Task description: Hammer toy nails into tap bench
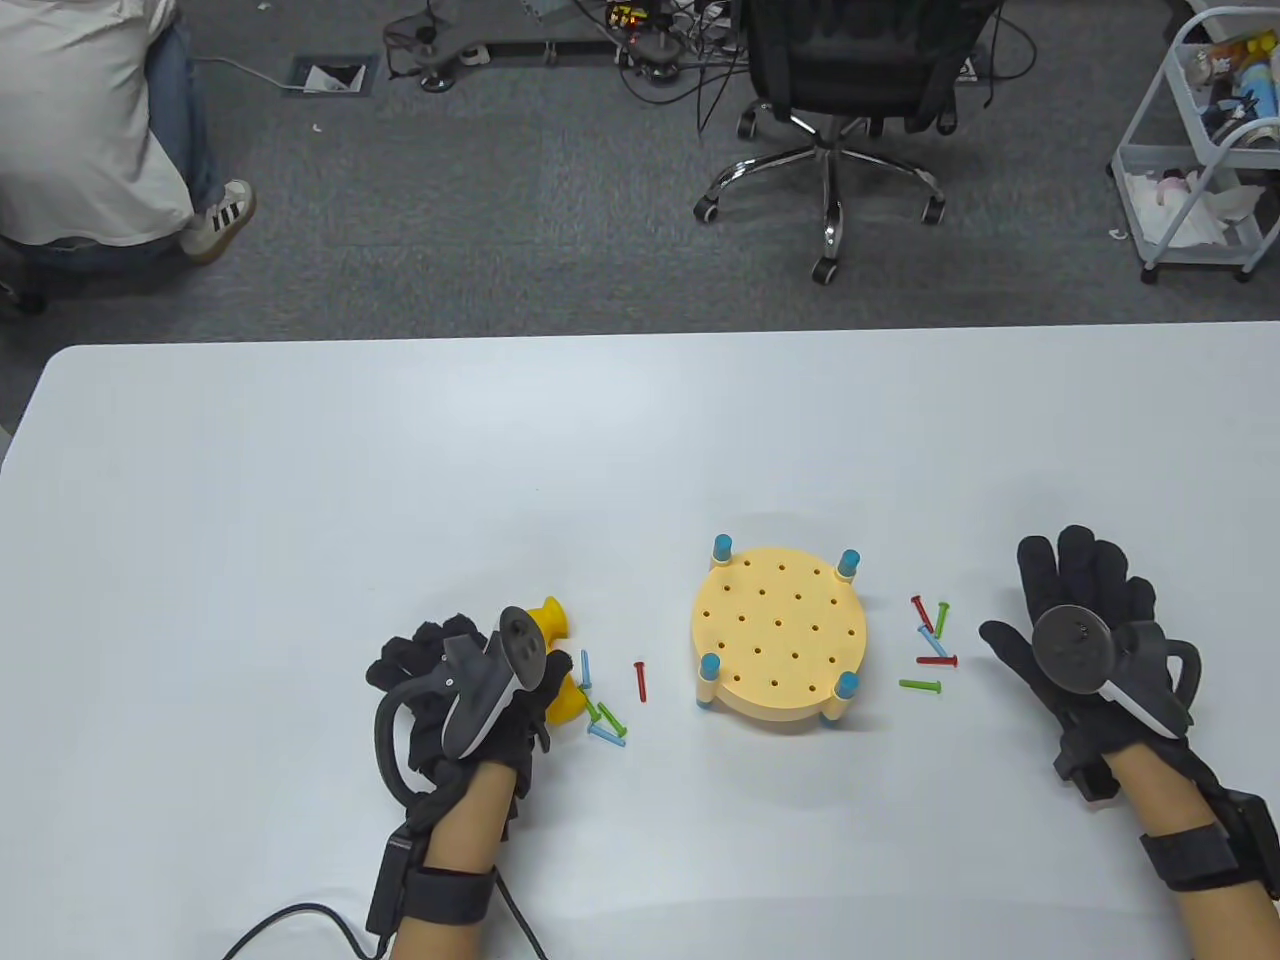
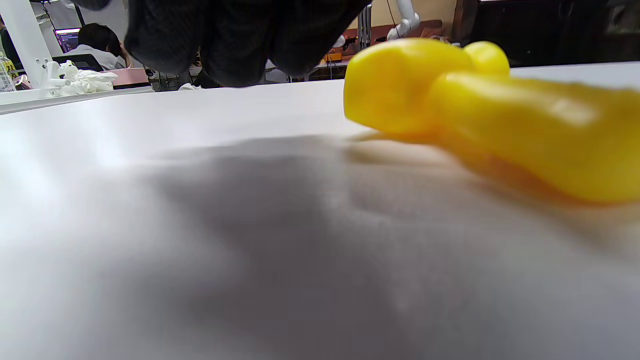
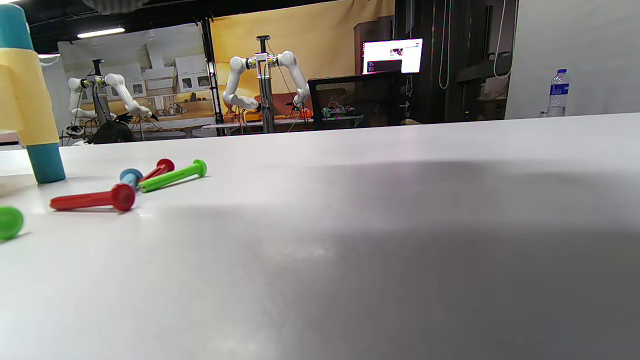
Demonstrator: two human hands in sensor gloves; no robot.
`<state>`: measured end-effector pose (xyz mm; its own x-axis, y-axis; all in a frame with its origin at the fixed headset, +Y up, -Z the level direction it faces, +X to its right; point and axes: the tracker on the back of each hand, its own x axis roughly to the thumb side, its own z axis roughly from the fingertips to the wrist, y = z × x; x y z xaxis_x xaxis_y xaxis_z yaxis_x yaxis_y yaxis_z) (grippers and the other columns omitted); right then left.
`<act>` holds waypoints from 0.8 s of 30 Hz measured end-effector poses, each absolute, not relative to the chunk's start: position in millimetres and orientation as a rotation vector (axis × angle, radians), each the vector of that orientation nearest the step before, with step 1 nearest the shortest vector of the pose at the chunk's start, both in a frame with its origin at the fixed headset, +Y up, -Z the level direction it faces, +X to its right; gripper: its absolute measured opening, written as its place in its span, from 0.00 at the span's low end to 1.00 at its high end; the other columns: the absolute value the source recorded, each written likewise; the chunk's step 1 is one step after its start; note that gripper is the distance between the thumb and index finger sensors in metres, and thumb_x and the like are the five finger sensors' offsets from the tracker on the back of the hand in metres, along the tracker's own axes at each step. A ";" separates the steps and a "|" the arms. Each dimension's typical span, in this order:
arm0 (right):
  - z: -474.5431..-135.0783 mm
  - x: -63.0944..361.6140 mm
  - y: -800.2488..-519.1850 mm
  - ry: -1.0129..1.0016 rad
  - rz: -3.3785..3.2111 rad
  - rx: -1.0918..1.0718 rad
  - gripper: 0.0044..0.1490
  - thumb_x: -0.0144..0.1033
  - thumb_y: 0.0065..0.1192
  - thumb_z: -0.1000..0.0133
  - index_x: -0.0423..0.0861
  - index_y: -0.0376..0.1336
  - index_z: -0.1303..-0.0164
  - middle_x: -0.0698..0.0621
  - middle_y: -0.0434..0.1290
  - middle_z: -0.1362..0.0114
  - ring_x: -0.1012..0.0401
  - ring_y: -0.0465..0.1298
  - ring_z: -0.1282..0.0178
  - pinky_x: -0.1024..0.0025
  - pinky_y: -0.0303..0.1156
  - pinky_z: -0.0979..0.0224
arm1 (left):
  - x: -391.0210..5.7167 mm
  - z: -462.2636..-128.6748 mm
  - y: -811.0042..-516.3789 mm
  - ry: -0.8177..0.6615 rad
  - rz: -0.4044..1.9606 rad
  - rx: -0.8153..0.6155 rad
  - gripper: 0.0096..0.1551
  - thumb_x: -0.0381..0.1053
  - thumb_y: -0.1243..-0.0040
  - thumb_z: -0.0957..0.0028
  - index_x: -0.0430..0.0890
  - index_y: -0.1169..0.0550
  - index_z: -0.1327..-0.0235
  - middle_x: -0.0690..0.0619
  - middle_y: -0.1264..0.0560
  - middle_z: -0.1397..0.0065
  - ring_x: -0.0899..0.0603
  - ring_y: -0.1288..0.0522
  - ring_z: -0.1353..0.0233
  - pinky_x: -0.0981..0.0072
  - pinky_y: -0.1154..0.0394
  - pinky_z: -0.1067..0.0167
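The round cream tap bench (image 1: pixel 780 640) stands on blue legs mid-table, its holes bare; its edge and one leg (image 3: pixel 44 161) show in the right wrist view. The yellow toy hammer (image 1: pixel 553 620) (image 2: pixel 480 110) lies on the table left of it. My left hand (image 1: pixel 480 660) rests beside the hammer and partly covers it. Its fingers (image 2: pixel 225 40) are loosely curled to the left, not round the hammer, and the thumb lies at the handle. Loose nails (image 1: pixel 603 715) lie just right of the hammer, with a red nail (image 1: pixel 640 680) apart. More nails (image 1: pixel 932 640) (image 3: pixel 92 199) lie right of the bench. My right hand (image 1: pixel 1040 600) lies flat, fingers spread, beyond them.
Behind the white table's far edge (image 1: pixel 660 335) stand a black office chair (image 1: pixel 830 100) and a white cart (image 1: pixel 1200 150); a person (image 1: pixel 90 120) crouches at the top left. Cables from both gloves trail toward the near edge.
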<state>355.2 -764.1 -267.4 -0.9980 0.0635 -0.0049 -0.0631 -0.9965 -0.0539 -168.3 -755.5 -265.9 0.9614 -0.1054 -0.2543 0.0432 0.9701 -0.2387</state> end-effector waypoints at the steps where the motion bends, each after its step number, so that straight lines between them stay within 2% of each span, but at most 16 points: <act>1: -267.2 354.9 -764.1 -0.081 3.080 -0.009 0.59 0.68 0.34 0.50 0.50 0.27 0.16 0.38 0.25 0.15 0.35 0.30 0.16 0.27 0.35 0.25 | -165.2 -266.8 -758.6 0.264 -0.101 -0.238 0.68 0.80 0.61 0.69 0.31 0.35 0.27 0.25 0.35 0.22 0.17 0.40 0.23 0.17 0.52 0.33; 6: -267.2 353.6 -763.8 -0.082 3.078 -0.005 0.59 0.68 0.34 0.50 0.50 0.27 0.16 0.38 0.25 0.15 0.35 0.30 0.16 0.27 0.35 0.25 | -153.8 -270.2 -771.3 0.244 -0.164 -0.275 0.63 0.80 0.59 0.66 0.35 0.30 0.30 0.28 0.30 0.24 0.19 0.36 0.25 0.18 0.49 0.33; 8: -267.2 353.8 -763.9 -0.083 3.076 -0.003 0.59 0.68 0.34 0.50 0.50 0.27 0.16 0.38 0.25 0.15 0.35 0.30 0.16 0.27 0.35 0.25 | -152.7 -270.6 -771.6 0.245 -0.128 -0.276 0.63 0.79 0.59 0.66 0.35 0.31 0.30 0.28 0.31 0.24 0.20 0.36 0.25 0.18 0.49 0.33; 17: -266.8 351.2 -765.8 -0.067 3.083 0.008 0.58 0.68 0.34 0.50 0.50 0.28 0.16 0.38 0.25 0.15 0.35 0.30 0.16 0.27 0.35 0.25 | -152.2 -273.3 -772.9 0.235 -0.053 -0.255 0.47 0.70 0.50 0.60 0.37 0.26 0.38 0.30 0.28 0.29 0.22 0.32 0.29 0.22 0.44 0.32; 21: -267.4 347.9 -767.4 -0.078 3.077 0.017 0.57 0.67 0.35 0.50 0.52 0.30 0.16 0.39 0.30 0.13 0.35 0.33 0.15 0.27 0.37 0.24 | -156.5 -277.6 -773.7 0.281 -0.008 -0.277 0.43 0.65 0.46 0.58 0.37 0.27 0.39 0.31 0.30 0.30 0.24 0.33 0.30 0.25 0.41 0.33; 24: -270.4 344.2 -769.2 -0.087 3.037 0.009 0.53 0.64 0.39 0.49 0.53 0.34 0.16 0.39 0.40 0.12 0.36 0.39 0.14 0.28 0.41 0.24 | -160.5 -280.1 -773.9 0.302 0.013 -0.255 0.41 0.63 0.43 0.59 0.37 0.29 0.40 0.32 0.30 0.32 0.25 0.33 0.31 0.26 0.40 0.34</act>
